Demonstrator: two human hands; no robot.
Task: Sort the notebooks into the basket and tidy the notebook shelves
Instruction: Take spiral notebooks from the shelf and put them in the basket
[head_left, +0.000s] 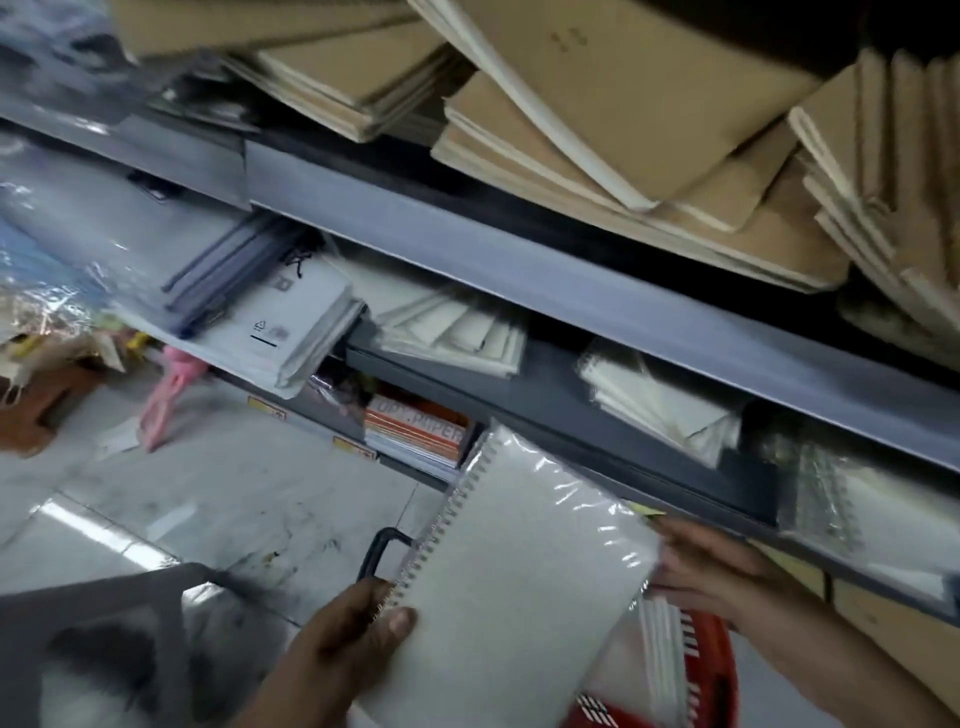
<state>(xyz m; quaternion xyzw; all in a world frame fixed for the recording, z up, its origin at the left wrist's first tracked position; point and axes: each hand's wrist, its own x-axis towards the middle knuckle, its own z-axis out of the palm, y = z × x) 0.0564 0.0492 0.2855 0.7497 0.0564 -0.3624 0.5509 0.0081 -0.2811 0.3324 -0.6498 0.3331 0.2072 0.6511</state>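
Note:
A white spiral notebook (519, 582) in clear wrap is held tilted in front of the lower shelf. My left hand (358, 629) grips its bottom spiral corner, thumb on the cover. My right hand (711, 566) touches its right edge with fingers spread. Below it sits a red basket (711, 670) with white notebooks (662, 660) inside, partly hidden by the held one. Brown kraft notebooks (597, 130) lie in untidy piles on the upper shelf (519, 249).
White notebooks (457, 332) and wrapped spiral pads (670, 400) lie on the middle shelf. Copy paper packs (415, 431) sit lower. A black basket handle (379, 551) pokes up. A grey stool (104, 623) stands bottom left on the tiled floor (208, 493).

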